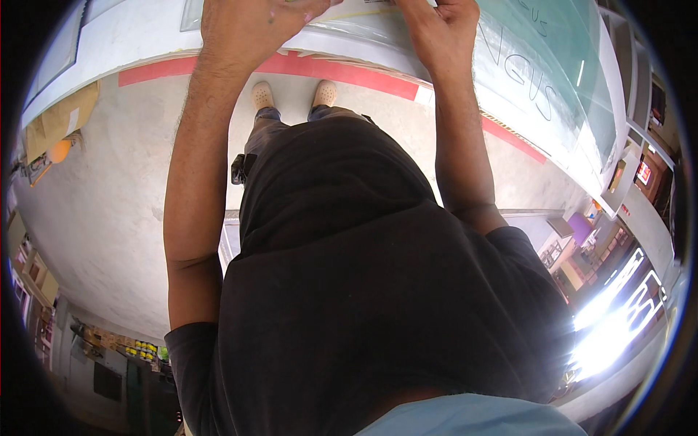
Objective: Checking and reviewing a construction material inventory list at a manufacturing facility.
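Observation:
My left hand [251, 29] reaches over the edge of a white worktable [145, 36] at the top of the view. Its thumb side points right, and most of its fingers are cut off by the frame. To the right, my right hand [445, 36] is bent at the wrist over the same table, its fingertips also out of view. Between and below the hands lies a clear, shiny plastic-like sheet [363, 34]. Beside my right hand a greenish see-through panel [567, 43] carries dark handwriting. What either hand holds, if anything, is hidden.
Red tape [171, 69] runs along the table's lower edge. My light clogs [262, 94] stand on the grey floor [123, 203] just below it. Brown cardboard [62, 123] and an orange round object [59, 151] are at left; shelving [636, 73] stands at far right.

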Demonstrator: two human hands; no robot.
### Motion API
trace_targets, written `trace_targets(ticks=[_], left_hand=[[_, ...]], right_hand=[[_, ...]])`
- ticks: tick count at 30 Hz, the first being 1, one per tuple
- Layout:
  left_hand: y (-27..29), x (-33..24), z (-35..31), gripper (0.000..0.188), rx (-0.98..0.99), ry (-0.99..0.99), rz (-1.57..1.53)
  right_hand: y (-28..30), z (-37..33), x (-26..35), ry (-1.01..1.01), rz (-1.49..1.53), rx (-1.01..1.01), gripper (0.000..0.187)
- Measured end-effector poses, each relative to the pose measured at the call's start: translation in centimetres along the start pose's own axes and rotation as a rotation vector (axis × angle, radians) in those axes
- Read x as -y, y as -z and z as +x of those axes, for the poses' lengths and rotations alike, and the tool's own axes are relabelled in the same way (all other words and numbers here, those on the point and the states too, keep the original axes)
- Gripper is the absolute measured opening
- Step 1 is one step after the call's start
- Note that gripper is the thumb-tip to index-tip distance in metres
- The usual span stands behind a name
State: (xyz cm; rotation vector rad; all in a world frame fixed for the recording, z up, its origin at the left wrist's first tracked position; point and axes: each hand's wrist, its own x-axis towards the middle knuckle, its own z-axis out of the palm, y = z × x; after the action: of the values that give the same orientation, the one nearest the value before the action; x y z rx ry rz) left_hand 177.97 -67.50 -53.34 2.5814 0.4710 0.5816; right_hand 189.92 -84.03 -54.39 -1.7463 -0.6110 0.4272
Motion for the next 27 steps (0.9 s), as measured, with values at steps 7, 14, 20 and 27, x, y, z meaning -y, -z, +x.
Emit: trace_targets(ticks=[7,14,20,27], left_hand=[[-0.4,0.1,0.2,0.082,-0.030,-0.037,0.002],[-0.6,0.4,0.1,0.082,-0.033,-0.032,-0.007],[-0.7,0.3,0.1,0.082,-0.040,-0.043,-0.001],[-0.4,0.3,0.0,0.083,-0.028,-0.032,0.010]], right_hand=[[0.0,0.3,-0.4,-0.030,0.030,0.010,0.005],[0.2,0.4,-0.6,-0.007,0.027,-0.007,0.005],[0.6,0.2,-0.2,0.016,-0.015,0.005,0.005],[0.3,0.1,-0.1,-0.018,0.001,-0.004,0.005]])
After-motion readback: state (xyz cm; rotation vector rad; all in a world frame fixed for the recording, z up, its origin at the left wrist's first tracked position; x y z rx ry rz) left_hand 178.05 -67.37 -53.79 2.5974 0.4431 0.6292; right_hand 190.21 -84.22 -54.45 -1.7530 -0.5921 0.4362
